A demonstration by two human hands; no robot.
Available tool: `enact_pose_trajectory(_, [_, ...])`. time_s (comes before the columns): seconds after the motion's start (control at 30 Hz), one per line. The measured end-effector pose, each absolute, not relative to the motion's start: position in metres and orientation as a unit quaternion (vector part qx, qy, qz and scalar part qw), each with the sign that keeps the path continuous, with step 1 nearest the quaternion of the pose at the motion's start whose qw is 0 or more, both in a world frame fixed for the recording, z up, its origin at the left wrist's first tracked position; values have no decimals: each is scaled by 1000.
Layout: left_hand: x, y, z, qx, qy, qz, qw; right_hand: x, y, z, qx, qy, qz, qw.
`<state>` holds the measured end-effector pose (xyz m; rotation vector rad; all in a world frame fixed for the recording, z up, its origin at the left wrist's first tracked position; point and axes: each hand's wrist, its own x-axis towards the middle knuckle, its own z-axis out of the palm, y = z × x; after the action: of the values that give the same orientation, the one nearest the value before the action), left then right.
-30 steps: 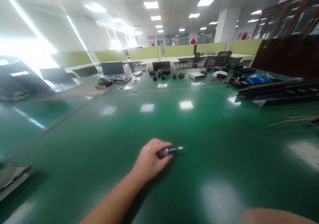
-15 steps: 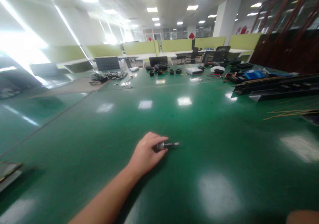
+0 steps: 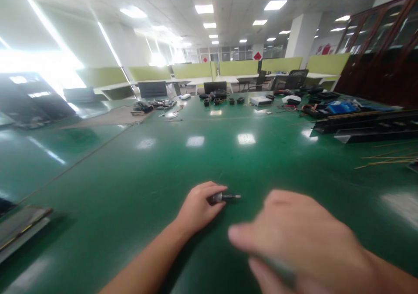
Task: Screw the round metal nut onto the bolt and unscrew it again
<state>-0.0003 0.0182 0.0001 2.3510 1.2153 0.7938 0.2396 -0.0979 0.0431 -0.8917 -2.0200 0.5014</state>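
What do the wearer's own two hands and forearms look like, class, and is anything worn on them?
The left hand is gloveless, and its forearm shows no sleeve, watch or bracelet. The right hand also has no glove, and no sleeve shows on the visible part of its forearm; blur hides finer details there. No markings can be made out on either.

The room is lit brightly from the left, where the window (image 3: 35, 62) is washed out to white by glare, and from above by ceiling lights (image 3: 204, 9). Their pale squares are mirrored in the glossy tabletop (image 3: 156, 172). A soft, dark shadow is cast beneath the left hand (image 3: 198, 206). The right hand (image 3: 303, 237) is badly smeared by blur, and shapes near the edges are stretched.
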Motion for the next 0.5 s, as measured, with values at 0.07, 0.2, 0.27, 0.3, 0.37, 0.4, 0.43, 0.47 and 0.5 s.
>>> enact_pose_trajectory(0.07, [0, 17, 1, 833, 435, 281, 193, 224, -65, 52, -365, -799, 186, 439])
enact_pose_trajectory(0.2, [0, 16, 1, 817, 464, 277, 202, 219, -25, 28, -422, -758, 182, 463])
enact_pose_trajectory(0.27, [0, 15, 1, 812, 475, 265, 210, 222, -18, 8, -434, -768, 195, 429])
enact_pose_trajectory(0.3, [-1, 15, 1, 812, 477, 258, 213, 224, -16, 0, -442, -769, 213, 409])
enact_pose_trajectory(0.37, [-1, 15, 2, 812, 477, 252, 221, 224, -12, -10, -448, -774, 236, 381])
enact_pose_trajectory(0.4, [-1, 15, 2, 812, 476, 251, 226, 223, -11, -13, -447, -777, 244, 370])
enact_pose_trajectory(0.43, [-1, 14, 2, 811, 475, 252, 231, 222, -9, -15, -446, -779, 249, 363])
enact_pose_trajectory(0.47, [-1, 14, 2, 811, 471, 255, 236, 221, -8, -15, -445, -781, 253, 358])
enact_pose_trajectory(0.5, [-1, 14, 1, 811, 466, 258, 241, 220, -7, -16, -445, -781, 257, 355])
